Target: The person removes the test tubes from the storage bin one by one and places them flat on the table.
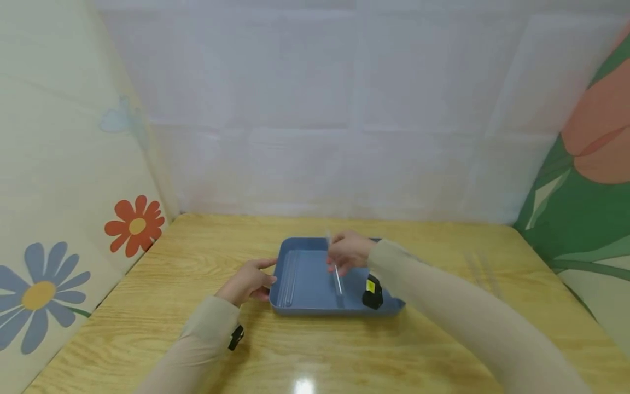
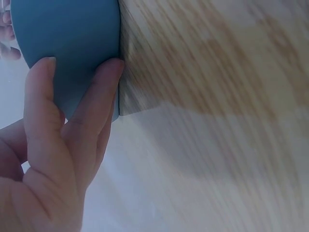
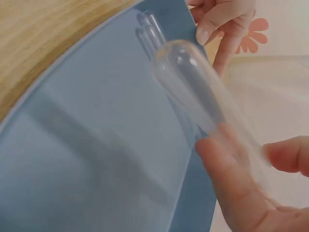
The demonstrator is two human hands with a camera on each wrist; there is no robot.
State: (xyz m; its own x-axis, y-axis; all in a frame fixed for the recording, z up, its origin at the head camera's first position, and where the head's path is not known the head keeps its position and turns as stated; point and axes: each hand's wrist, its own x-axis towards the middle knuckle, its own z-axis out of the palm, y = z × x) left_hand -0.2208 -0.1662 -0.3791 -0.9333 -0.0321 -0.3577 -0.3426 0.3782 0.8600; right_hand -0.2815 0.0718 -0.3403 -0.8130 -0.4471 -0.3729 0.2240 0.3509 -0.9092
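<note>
A clear glass test tube is pinched between the thumb and fingers of my right hand. It tilts above the floor of a blue tray, rounded end pointing down. Two more test tubes lie side by side along the tray's left wall. At the left side of the tray, my left hand touches the outer wall and rim with fairly straight fingers. The right sleeve hides the tray's right part.
Faint clear tubes lie on the wooden table right of the tray, partly behind the right forearm. A white cloth hangs at the back, with flower-print cloths at the sides.
</note>
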